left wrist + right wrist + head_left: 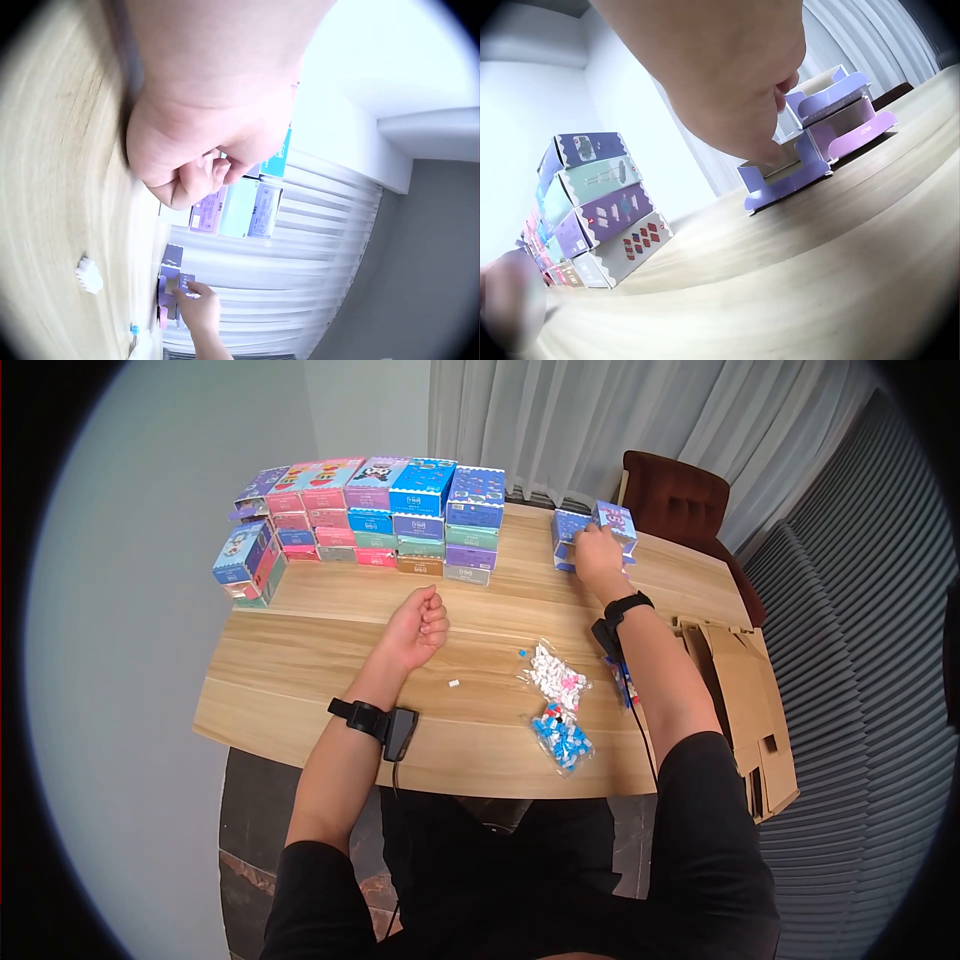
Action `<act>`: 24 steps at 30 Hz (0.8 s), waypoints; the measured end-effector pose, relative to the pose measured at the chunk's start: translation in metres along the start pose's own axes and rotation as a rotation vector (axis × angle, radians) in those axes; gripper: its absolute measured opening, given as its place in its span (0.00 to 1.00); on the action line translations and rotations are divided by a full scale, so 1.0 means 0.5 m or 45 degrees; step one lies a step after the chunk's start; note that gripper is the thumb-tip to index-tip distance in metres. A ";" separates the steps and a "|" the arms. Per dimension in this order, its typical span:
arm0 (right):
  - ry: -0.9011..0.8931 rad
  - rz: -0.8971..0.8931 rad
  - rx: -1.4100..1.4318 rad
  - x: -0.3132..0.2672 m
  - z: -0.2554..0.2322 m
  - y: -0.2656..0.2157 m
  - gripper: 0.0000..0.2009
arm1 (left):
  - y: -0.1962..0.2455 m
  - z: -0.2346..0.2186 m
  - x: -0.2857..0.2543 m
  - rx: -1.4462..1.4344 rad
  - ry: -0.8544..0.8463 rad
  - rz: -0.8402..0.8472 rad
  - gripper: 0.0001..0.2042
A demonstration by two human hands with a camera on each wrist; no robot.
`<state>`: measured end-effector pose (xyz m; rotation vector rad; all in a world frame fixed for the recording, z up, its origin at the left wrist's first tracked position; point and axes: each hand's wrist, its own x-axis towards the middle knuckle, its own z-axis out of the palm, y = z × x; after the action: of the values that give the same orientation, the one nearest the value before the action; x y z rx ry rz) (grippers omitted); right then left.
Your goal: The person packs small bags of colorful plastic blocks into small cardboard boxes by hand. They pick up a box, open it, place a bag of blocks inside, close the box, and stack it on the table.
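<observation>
At the far right of the table, my right hand (pixel 600 558) grips a small blue-purple cardboard box (pixel 569 526). In the right wrist view this box (pixel 784 174) lies with its front flap folded out, thumb at its opening. Beside it two more boxes are stacked, a lilac-flapped upper box (pixel 829 99) and a pink-flapped lower box (pixel 862 140). Part of the right fingers is hidden behind the hand. My left hand (pixel 416 628) rests on the table near the left stack with fingers curled in. Nothing shows in it in the left wrist view.
Colourful boxes (pixel 420 490) stand stacked in a row at the back left. Clear bags of white pieces (pixel 553 672) and blue pieces (pixel 565 740) lie front centre. A white piece (pixel 454 683) lies near the left wrist. Flattened cardboard (pixel 745 690) covers the right edge; a brown chair (pixel 675 500) stands behind.
</observation>
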<state>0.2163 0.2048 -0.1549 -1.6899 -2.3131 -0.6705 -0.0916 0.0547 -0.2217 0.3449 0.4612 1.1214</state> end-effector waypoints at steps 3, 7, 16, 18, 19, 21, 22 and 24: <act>-0.102 -0.040 -0.043 0.016 0.018 0.003 0.08 | 0.000 0.002 -0.001 0.000 0.010 0.003 0.14; -0.072 -0.026 -0.024 0.012 0.025 0.003 0.08 | 0.001 0.001 0.000 -0.001 -0.002 0.001 0.14; 0.044 -0.123 0.007 0.012 0.019 0.005 0.06 | 0.001 0.007 -0.005 -0.013 0.008 0.001 0.13; 0.103 -0.125 0.038 0.007 -0.012 0.005 0.05 | 0.001 0.007 -0.004 -0.021 -0.002 -0.015 0.13; 0.146 -0.109 0.075 0.004 -0.029 0.010 0.05 | -0.001 0.006 -0.003 -0.001 -0.006 -0.008 0.13; 0.231 -0.075 0.151 -0.006 -0.079 0.015 0.05 | -0.002 0.001 -0.001 0.040 -0.013 0.004 0.12; 0.321 -0.101 0.147 -0.012 -0.093 0.028 0.06 | -0.002 0.000 0.000 0.090 -0.065 0.009 0.11; 0.238 -0.049 0.336 -0.045 -0.163 0.038 0.06 | -0.005 -0.001 0.000 0.190 -0.169 0.019 0.09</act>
<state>0.2330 0.1522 -0.0880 -1.4079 -2.1965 -0.4814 -0.0898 0.0537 -0.2233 0.5513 0.4260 1.0739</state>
